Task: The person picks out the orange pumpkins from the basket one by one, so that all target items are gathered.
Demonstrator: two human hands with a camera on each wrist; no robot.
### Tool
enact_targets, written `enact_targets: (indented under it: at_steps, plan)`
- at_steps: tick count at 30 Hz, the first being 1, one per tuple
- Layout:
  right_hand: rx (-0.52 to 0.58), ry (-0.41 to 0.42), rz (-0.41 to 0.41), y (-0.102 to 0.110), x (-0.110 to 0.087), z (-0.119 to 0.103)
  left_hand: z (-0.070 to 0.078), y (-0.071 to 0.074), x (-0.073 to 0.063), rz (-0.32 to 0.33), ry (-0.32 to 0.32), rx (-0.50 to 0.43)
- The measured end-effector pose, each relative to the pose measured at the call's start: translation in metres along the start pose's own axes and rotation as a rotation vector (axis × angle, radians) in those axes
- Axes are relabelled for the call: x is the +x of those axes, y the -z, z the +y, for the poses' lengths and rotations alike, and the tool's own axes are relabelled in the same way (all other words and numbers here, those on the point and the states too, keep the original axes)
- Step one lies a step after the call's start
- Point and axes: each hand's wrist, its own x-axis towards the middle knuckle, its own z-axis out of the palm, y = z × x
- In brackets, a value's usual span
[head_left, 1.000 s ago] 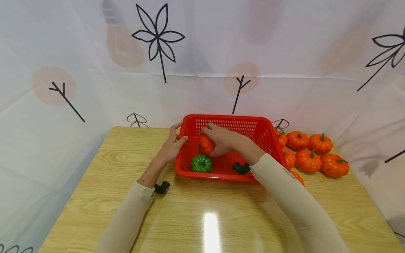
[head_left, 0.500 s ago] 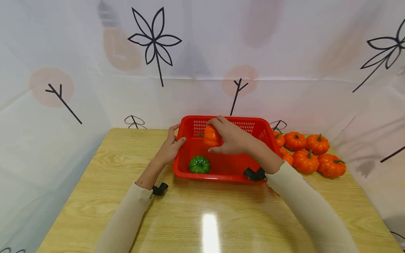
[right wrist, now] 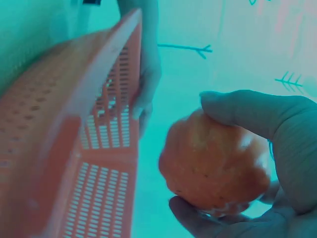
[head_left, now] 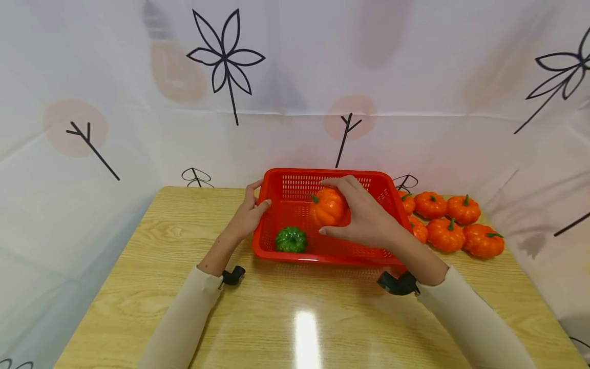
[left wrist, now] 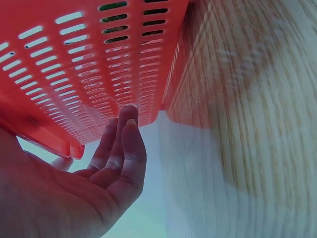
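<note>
A small orange toy pumpkin (head_left: pixel 329 207) with a green stem is gripped between the thumb and fingers of my right hand (head_left: pixel 369 212), over the middle of the red plastic basket (head_left: pixel 318 259). In the right wrist view the ribbed pumpkin (right wrist: pixel 213 161) shows above the rim level, beside the basket wall. My left hand (head_left: pixel 245 216) holds the basket's left rim, thumb on top. From the left wrist view, the fingers of that left hand (left wrist: pixel 116 163) lie along the slotted outer wall (left wrist: pixel 99 64). A green pumpkin (head_left: pixel 291 240) sits in the basket's near left corner.
Several orange pumpkins (head_left: pixel 446 235) stand in rows on the wooden table (head_left: pixel 184 266), just right of the basket. A patterned cloth (head_left: pixel 295 92) hangs behind the table's back edge.
My right hand has lifted the orange pumpkin from the basket's left side and carried it to the right. My left hand stays on the rim, and the green pumpkin keeps its place.
</note>
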Motion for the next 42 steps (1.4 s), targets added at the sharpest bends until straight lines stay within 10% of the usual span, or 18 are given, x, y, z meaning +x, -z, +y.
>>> enact_targets:
  at_steps: [23, 42]
  plan:
    - [0.16, -0.099, 0.242, 0.021, -0.104, 0.052, -0.002, 0.001, -0.002, 0.007, 0.026, 0.011]
    - [0.057, -0.213, 0.334, 0.043, -0.167, 0.102, 0.0, 0.0, 0.0, -0.005, 0.002, -0.007]
